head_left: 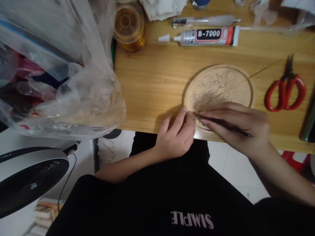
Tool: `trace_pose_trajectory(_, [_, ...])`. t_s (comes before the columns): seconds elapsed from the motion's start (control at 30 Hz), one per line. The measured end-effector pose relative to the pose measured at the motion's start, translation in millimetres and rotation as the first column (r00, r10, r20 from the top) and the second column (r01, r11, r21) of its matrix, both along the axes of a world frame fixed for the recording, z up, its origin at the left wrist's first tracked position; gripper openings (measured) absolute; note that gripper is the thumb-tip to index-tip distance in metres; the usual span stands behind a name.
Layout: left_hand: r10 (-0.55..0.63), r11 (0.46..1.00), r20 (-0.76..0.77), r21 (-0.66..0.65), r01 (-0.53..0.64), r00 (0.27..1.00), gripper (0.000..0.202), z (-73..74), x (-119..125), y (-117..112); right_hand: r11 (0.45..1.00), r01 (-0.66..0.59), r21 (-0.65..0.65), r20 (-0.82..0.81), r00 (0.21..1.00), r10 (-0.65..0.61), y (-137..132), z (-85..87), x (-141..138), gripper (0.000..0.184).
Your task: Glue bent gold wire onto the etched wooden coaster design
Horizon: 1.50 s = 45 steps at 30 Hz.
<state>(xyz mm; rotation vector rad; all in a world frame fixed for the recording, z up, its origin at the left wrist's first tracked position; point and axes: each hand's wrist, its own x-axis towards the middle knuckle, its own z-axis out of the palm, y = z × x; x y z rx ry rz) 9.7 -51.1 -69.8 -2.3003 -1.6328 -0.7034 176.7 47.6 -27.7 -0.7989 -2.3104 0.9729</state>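
A round wooden board (236, 67) with a raised rim and a line-drawn flower pattern lies at the table's front edge. My left hand (176, 136) has its fingers bent over the board's left front rim, fingertips pressed there. In my right hand (246, 126) is a pair of dark, slim tweezers (223, 124), pinched between thumb and fingers. Their tip meets the pattern's lower left, close to my left fingertips. Gold wire (261, 70) runs from near that tip across the board to the upper right. Fingers partly hide the contact spot.
Red-handled pliers (285, 93) lie right of the board. Behind it are a B-7000 glue tube (209, 36), a pen (206, 21) and a spool of gold wire (129, 28). A bulky plastic bag (93, 98) covers the left side. A dark green object (308, 123) sits far right.
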Motion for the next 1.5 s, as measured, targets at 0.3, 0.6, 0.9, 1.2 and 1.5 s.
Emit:
trace_pose_trajectory(0.3, [-0.006,1.000,0.004,-0.007,0.006,1.000,0.030,-0.1,0.1,0.1,0.999,0.031,-0.024,-0.009,0.999,-0.031,-3.2,-3.1,-3.5,0.022])
trace_pose_trajectory(0.6, [-0.008,1.000,0.013,-0.001,0.008,1.000,0.027,1.2,1.4,2.8,0.994,-0.082,0.077,0.037,0.996,0.079,2.7,2.4,-0.7,0.024])
trace_pose_trajectory(0.9, [-0.006,1.000,-0.011,0.002,0.006,1.000,0.026,1.4,1.0,3.9,0.975,-0.157,0.156,0.084,0.986,0.145,5.8,4.2,1.3,0.025])
trace_pose_trajectory(1.2, [-0.007,1.000,0.003,0.001,0.007,1.000,0.025,0.0,1.5,3.2,0.971,-0.186,0.148,0.119,0.978,0.169,11.5,5.1,0.8,0.022])
trace_pose_trajectory(1.5, [0.003,1.000,0.040,0.018,-0.003,0.999,0.026,-2.5,2.3,2.3,0.960,-0.259,0.102,0.150,0.958,0.243,20.8,8.9,2.0,0.016])
